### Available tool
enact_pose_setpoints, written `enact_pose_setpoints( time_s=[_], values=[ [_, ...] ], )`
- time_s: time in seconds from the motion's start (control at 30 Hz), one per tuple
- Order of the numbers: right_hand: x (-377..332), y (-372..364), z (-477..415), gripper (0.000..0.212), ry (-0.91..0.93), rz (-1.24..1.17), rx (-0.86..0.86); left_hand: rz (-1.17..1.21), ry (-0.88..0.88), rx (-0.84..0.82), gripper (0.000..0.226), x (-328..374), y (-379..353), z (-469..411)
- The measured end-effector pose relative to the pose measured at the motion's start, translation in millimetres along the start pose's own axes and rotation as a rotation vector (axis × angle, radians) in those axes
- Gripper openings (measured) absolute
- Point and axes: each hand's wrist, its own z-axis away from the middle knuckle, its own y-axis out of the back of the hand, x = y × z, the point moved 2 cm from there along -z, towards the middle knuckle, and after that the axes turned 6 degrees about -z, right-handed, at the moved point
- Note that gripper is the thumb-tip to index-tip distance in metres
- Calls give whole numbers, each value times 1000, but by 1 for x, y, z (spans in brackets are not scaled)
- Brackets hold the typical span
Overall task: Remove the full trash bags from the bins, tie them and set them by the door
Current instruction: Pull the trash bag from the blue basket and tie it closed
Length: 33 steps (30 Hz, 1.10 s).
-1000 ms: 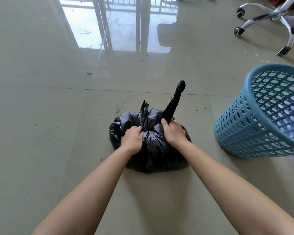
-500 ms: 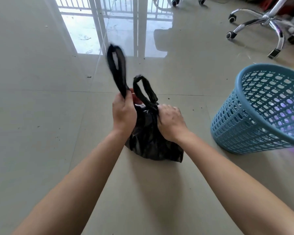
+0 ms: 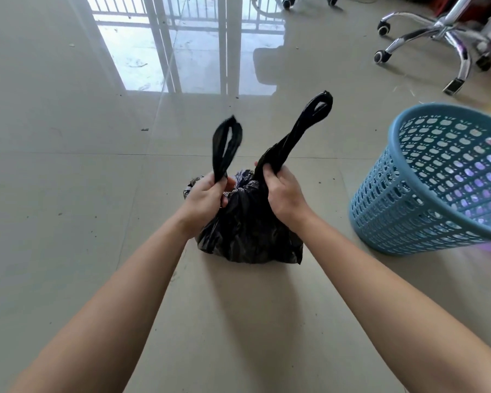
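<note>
Both hands grip the black trash bag (image 3: 247,234) at mid-frame: the left hand (image 3: 203,198) curls tight round the base of one handle loop (image 3: 227,146), which stands upright, and the right hand (image 3: 282,194) clenches the other handle loop (image 3: 304,126), which slants toward the upper right. Its body sits on the tiled floor (image 3: 68,194). Just beside it, at the right edge, stands a blue perforated bin (image 3: 425,205). An office chair base (image 3: 440,35) fills the upper right corner.
</note>
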Motion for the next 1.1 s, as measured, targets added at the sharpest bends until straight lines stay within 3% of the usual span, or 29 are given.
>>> enact_pose_setpoints(
  time_s=[0.07,0.17,0.27,0.4,0.5,0.7,0.8,0.87,0.93,1.03,1.1],
  values=[
    [8,-4,6,33,-4,65,21,-121,-20,-48,29,1,-1,-1],
    [18,0,13,29,55,408,46,-216,-2,-70,29,6,0,-4],
    [23,6,11,27,159,741,-7,-19,48,79,30,10,1,-5],
    [20,10,4,28,210,905,-233,275,83,133,25,17,3,-1],
    [11,15,-1,27,186,879,-316,274,75,-8,25,20,9,1],
    [-17,16,-8,30,177,839,-514,-117,-115,-442,8,36,20,8],
    [-23,12,-9,25,151,897,-590,-148,-125,-408,21,36,23,7],
    [-22,10,-8,29,139,786,-570,-37,-64,-269,36,31,23,4],
    [-19,14,-5,35,-17,433,-522,155,-8,-212,38,24,25,2],
    [-13,23,5,31,-185,35,-506,327,39,-260,30,22,29,5],
    [-10,24,11,23,-196,-85,-503,242,12,-339,34,24,29,11]
  ],
)
